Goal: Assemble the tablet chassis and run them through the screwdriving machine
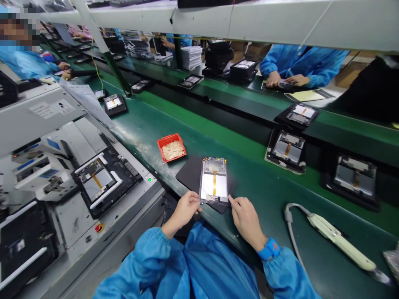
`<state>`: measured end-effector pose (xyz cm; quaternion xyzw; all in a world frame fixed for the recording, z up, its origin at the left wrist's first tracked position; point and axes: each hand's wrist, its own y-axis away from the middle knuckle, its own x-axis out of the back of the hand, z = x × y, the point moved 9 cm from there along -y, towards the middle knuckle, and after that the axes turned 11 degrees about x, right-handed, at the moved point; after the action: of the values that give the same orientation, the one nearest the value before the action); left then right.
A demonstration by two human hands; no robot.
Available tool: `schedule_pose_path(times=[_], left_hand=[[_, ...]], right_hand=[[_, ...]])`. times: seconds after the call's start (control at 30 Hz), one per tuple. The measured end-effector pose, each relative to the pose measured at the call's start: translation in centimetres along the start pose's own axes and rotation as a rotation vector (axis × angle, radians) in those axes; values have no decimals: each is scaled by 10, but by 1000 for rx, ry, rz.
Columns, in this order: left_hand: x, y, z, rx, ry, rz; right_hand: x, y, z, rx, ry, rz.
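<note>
Lying open-backed on a dark mat (190, 174) on the green bench (249, 182), an opened tablet (213, 180) sits just ahead of the person, its pale inner plate crossed by a yellow ribbon strip. Both hands rest at its near edge: the left hand (183, 209) touches the corner at about 7 o'clock of the tablet with fingers curled, the right hand (246, 220) touches the corner at about 5 o'clock with the forefinger stretched out; neither is clamped around it, and the two hands are apart, one on each side. A blue wristband (268, 249) sits at the right wrist. At 10 o'clock from the tablet stands a red tray (162, 143) of small pale parts. At 3 to 4 o'clock lies a cream-coloured electric screwdriver (339, 241) with its grey cable. At 9 o'clock a grey machine fixture (98, 180) holds another opened tablet. Across the bench, at 1 o'clock, a co-worker's hands (285, 79) in blue sleeves rest on a device
</note>
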<state>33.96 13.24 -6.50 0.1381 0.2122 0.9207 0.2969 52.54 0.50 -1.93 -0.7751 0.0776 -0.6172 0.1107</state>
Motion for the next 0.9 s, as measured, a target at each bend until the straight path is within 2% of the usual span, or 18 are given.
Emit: schedule_pose_path(times=[0.1,0.23,0.27,0.33,0.4,0.47,0.53,0.6,0.67,0.7,0.77,0.83,0.9], left_hand=[[-12,-9,2,87,250,-30],[-38,-10,33,38,335,-189],[-40,-8,40,24,360,-214],[-31,-1,47,6,448,-221],[-9,12,48,-18,529,-203],[27,32,46,-74,541,-148],[76,60,37,-115,508,-19],[130,94,19,-125,479,155],[180,132,-4,-121,460,348],[203,151,-18,-117,454,447],[239,187,-48,-102,455,642],[263,218,-80,-75,492,808],[275,241,-108,-41,554,923]], right_hand=[[0,0,2,-15,-60,41],[20,0,11,-78,-191,167],[27,0,14,-115,-231,204],[37,-1,18,-221,-341,258],[35,-9,16,-318,-528,227],[22,-26,5,-354,-707,107],[11,-56,-11,-319,-750,5],[6,-99,-30,-226,-644,13],[-1,-154,-68,-44,-549,60],[-8,-183,-96,73,-534,68],[-31,-238,-167,317,-562,49],[-60,-286,-249,507,-599,12],[-97,-328,-328,607,-497,-58]])
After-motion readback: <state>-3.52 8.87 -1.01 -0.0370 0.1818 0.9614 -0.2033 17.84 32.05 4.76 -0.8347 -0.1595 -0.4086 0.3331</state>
